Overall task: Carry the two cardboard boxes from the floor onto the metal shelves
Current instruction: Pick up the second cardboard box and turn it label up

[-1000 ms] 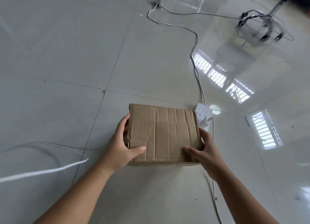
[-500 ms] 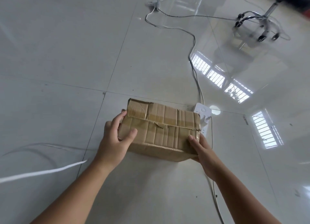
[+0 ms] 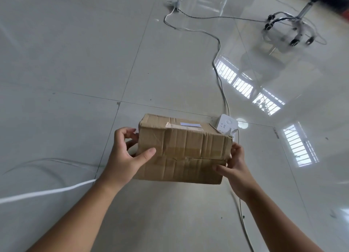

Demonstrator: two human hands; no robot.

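A creased brown cardboard box (image 3: 185,149) with tape and a small white label on top hangs above the tiled floor, held between both hands. My left hand (image 3: 124,157) grips its left end, thumb across the near face and fingers behind. My right hand (image 3: 234,168) grips the lower right corner, thumb on the near face. No second box and no metal shelves are in view.
A white power strip (image 3: 226,126) lies on the floor just behind the box, its cable (image 3: 219,49) running away to the back. A chair's wheeled base (image 3: 290,28) stands at the far right. A white cord (image 3: 47,191) crosses the floor at the left.
Both hands have lifted the box off the floor and tipped it toward me, so its taped face now shows. The view has come closer to it.
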